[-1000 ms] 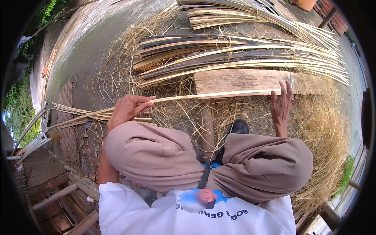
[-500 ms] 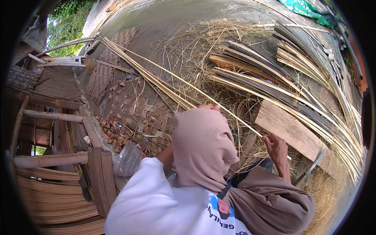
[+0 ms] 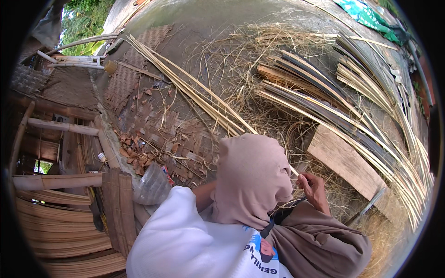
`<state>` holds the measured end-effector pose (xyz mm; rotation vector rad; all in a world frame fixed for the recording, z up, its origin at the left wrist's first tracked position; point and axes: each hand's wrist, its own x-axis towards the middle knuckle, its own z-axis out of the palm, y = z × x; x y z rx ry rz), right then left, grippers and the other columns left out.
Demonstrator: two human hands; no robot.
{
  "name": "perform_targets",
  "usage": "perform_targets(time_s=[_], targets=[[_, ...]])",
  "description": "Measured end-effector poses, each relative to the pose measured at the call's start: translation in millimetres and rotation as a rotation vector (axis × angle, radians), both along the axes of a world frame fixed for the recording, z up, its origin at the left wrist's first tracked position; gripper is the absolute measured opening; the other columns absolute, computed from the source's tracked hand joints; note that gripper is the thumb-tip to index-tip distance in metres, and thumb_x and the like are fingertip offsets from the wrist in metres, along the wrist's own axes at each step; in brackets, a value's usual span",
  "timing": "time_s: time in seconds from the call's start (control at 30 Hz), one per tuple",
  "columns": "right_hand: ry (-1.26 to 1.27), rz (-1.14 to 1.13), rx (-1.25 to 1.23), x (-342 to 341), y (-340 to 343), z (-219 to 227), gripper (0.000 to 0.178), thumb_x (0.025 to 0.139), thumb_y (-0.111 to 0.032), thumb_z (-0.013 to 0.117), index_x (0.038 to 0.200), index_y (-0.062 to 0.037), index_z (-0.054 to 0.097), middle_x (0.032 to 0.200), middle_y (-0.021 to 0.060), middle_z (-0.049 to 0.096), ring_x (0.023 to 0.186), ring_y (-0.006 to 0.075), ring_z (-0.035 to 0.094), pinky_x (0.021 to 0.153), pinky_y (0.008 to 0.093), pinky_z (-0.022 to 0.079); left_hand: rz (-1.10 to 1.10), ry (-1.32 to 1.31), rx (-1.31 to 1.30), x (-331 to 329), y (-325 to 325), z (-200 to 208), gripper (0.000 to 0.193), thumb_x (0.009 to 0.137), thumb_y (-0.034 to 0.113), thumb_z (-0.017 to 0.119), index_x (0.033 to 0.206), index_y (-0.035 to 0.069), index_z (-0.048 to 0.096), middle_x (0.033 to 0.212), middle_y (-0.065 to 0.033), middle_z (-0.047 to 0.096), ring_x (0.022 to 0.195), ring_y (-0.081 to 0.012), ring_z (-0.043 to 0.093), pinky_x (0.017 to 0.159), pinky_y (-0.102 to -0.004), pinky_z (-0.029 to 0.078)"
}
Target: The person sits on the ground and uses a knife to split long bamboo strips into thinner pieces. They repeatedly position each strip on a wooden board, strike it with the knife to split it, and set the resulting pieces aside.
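Observation:
My right hand (image 3: 314, 191) is closed, thumb and fingers pinching the near end of a long pale bamboo strip (image 3: 294, 170). The strip passes behind my raised knee (image 3: 252, 176), clothed in brown trousers, and comes out on its far side toward the upper left. There it lies close beside several other thin bamboo strips (image 3: 204, 103) on the ground. The knee hides my left hand; only part of that forearm (image 3: 203, 195) shows beside it, below the white sleeve.
Bundles of split bamboo (image 3: 320, 109) lie at the right, beside a wooden board (image 3: 345, 155). A metal blade (image 3: 373, 200) rests by the board's near end. Curly shavings (image 3: 232, 60) cover the ground. A clear plastic container (image 3: 152, 185) sits left, near a bamboo frame (image 3: 58, 181).
My right hand has come down and slightly left, toward the knee, with the strip's end. My left fingers, earlier showing past the knee, are now hidden. The view has shifted slightly.

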<state>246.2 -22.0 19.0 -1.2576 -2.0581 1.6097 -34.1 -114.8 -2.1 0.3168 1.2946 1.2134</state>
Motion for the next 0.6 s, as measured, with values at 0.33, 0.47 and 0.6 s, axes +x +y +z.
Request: perform_targets(time_s=[0.33, 0.47, 0.6], targets=[[0.005, -0.509, 0.124, 35, 17, -8, 0.039, 0.107, -0.034, 0.057, 0.093, -0.0004, 0.071, 0.065, -0.0021, 0.055, 0.055, 0.0054, 0.05, 0.051, 0.0239, 0.04, 0.928, -0.416, 0.076, -188, 23, -63, 0.024, 0.104, 0.039, 0.061, 0.115, 0.017, 0.062, 0.074, 0.0009, 0.053, 0.065, -0.0154, 0.054, 0.063, -0.0349, 0.05], [0.111, -0.563, 0.051, 34, 12, -5, 0.051, 0.108, -0.043, 0.053, 0.08, -0.0028, 0.066, 0.055, -0.0037, 0.046, 0.044, 0.0056, 0.041, 0.044, 0.0251, 0.031, 0.999, -0.303, -0.282, -218, -4, -112, 0.018, 0.104, 0.039, 0.059, 0.109, 0.022, 0.059, 0.069, 0.0021, 0.043, 0.045, -0.0122, 0.035, 0.043, -0.0302, 0.031], [0.116, -0.6, 0.085, 41, 13, -9, 0.063, 0.107, -0.055, 0.047, 0.075, -0.0032, 0.063, 0.049, -0.0034, 0.039, 0.042, 0.0055, 0.035, 0.042, 0.0259, 0.028, 1.078, -0.049, -0.169, -193, -5, -125, 0.013, 0.097, 0.027, 0.068, 0.092, 0.017, 0.063, 0.06, 0.003, 0.041, 0.04, -0.0104, 0.031, 0.038, -0.0278, 0.024]])
